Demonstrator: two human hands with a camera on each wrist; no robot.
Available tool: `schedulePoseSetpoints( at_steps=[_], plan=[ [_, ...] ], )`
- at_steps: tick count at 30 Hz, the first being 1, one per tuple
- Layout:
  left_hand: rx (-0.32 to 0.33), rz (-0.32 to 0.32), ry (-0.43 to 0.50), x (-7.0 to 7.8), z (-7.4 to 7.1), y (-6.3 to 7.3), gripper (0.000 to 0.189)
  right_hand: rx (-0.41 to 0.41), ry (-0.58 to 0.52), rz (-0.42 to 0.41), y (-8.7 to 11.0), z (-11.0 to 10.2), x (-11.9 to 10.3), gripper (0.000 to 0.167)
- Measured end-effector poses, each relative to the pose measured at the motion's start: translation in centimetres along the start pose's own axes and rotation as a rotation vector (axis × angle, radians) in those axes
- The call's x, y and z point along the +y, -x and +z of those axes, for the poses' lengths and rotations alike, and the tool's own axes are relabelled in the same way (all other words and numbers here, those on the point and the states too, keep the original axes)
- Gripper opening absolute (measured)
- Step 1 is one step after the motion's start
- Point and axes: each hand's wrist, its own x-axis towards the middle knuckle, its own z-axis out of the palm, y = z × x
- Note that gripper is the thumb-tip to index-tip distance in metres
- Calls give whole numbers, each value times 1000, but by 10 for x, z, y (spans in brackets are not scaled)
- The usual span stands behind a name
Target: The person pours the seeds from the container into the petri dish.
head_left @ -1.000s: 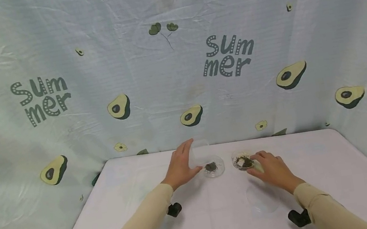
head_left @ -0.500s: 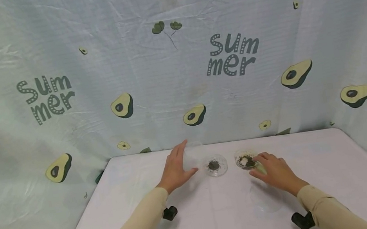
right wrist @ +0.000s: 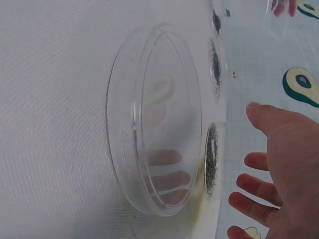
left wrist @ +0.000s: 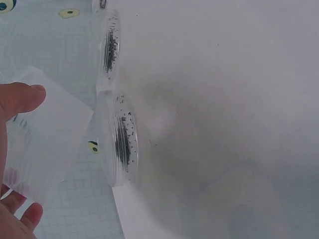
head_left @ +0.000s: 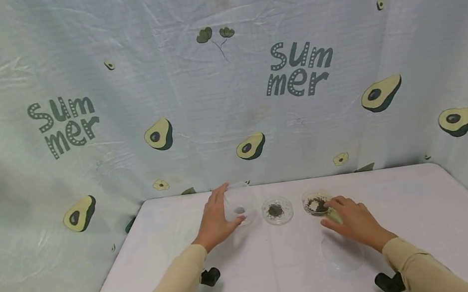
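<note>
My left hand [head_left: 216, 220] grips a clear plastic container [left wrist: 57, 119] between thumb and fingers; its see-through wall has straight edges in the left wrist view. Behind it in the head view, a small dark heap [head_left: 239, 210] shows through. To its right is a round clear dish [head_left: 277, 211] with dark bits heaped in its middle. Farther right stands another round dish [head_left: 310, 211] with dark bits and a pale patch. My right hand [head_left: 354, 219] hovers beside that dish, thumb and fingers apart. A yellow-green patch [head_left: 334, 215] shows between thumb and fingers.
A round clear dish or lid [right wrist: 154, 119] lies on the white table [head_left: 281, 280], nearer to me than the right-hand dish. A patterned cloth [head_left: 189, 87] hangs right behind the table's back edge. Black wrist devices [head_left: 210, 276] sit below both forearms.
My left hand has moved left with the clear container, away from the middle dish, and a further dark heap now shows through the plastic. The right hand has stayed by its dish.
</note>
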Motion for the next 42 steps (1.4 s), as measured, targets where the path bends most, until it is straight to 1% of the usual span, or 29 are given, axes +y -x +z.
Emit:
schedulePoseSetpoints(
  at_steps=[3,10,17,24,33,38,42],
  plan=[
    [4,-14,7,-2,-3,2,95,-8,-5,4,1,-1,1,48],
    [-16,-56,13,-8,-7,6,95,-35,-1,17,5,-5,0,46],
    [-11,-60,31,-14,-10,11,95,-62,3,39,11,-6,0,47],
    [7,-68,37,-21,-13,17,94,-47,-1,7,17,-6,1,48],
    [19,-90,25,-27,-17,23,95,-58,8,-18,23,-7,1,51],
    [16,-126,28,-29,-20,27,97,-75,5,-27,25,-6,0,50],
    [6,-155,40,-31,-21,30,98,-99,-1,-32,28,-6,0,56]
  ],
)
